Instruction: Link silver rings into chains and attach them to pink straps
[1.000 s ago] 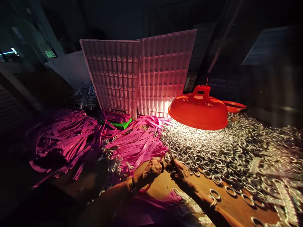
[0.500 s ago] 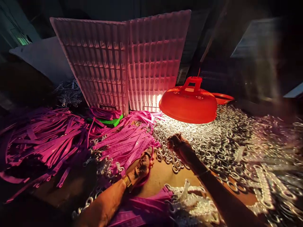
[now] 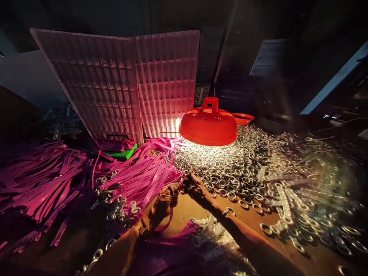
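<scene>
My left hand [image 3: 163, 201] is closed around a pink strap [image 3: 168, 222] that loops down under my wrist, at the near edge of the pile of pink straps [image 3: 138, 176]. My right hand [image 3: 197, 188] sits right beside it, fingers pinched at the strap's end; a small metal ring seems to be between them, but the dim light hides the detail. Just behind my right hand lies a wide heap of silver metal rings [image 3: 244, 168] on the brown table [image 3: 186, 212].
An orange lamp shade [image 3: 208, 124] hangs low over the rings. Two white grid crates [image 3: 120, 84] stand on edge behind the straps, with a green piece [image 3: 122, 154] at their foot. Finished straps with rings [image 3: 117, 203] lie left of my arm. An orange bowl [image 3: 243, 118] is behind.
My right hand reached out into the ring heap, then came back to meet my left hand at the strap end. The camera view swung to the right.
</scene>
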{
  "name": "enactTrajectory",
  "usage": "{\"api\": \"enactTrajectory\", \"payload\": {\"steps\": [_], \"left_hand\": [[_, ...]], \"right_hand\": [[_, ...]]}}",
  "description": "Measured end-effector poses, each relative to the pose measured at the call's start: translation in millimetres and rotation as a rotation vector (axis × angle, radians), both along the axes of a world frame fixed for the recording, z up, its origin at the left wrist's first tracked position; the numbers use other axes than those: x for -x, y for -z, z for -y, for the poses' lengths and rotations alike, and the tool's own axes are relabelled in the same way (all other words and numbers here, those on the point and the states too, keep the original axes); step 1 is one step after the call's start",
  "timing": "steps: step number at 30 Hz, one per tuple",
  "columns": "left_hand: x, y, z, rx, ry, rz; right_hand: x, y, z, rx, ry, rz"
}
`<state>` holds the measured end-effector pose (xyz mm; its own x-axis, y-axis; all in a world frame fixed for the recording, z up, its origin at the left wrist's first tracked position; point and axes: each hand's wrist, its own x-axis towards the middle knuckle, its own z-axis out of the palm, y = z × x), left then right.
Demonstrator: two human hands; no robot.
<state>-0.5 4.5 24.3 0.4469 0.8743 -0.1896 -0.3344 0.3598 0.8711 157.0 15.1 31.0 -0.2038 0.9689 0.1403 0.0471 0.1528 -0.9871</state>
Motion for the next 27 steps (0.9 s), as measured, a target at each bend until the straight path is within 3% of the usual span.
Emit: {"api": "enactTrajectory", "payload": {"steps": [3, 10, 19, 23, 27], "left_hand": [[-3.6, -2.7, 4.3, -0.121, -0.057, 0.05], [-7.5, -11.9, 7.4, -0.085, -0.042, -0.04], [-5.8, -8.2, 10.2, -0.211, -0.021, -0.323], [-4.5, -20.6, 8.9, -0.191, -0.019, -0.321], [2.7, -43.8, 6.5, -0.004, 0.063, -0.314]], "right_hand": [[0.9, 8.2, 3.2, -0.06, 0.039, 0.086], [5.4, 9.1, 7.0, -0.188, 0.07, 0.187], [4.0, 9.9, -6.0, 0.018, -0.082, 0.228], [1.4, -1.9, -8.0, -0.092, -0.122, 0.214], [-4.4, -27.8, 7.5, -0.153, -0.231, 0.407]]}}
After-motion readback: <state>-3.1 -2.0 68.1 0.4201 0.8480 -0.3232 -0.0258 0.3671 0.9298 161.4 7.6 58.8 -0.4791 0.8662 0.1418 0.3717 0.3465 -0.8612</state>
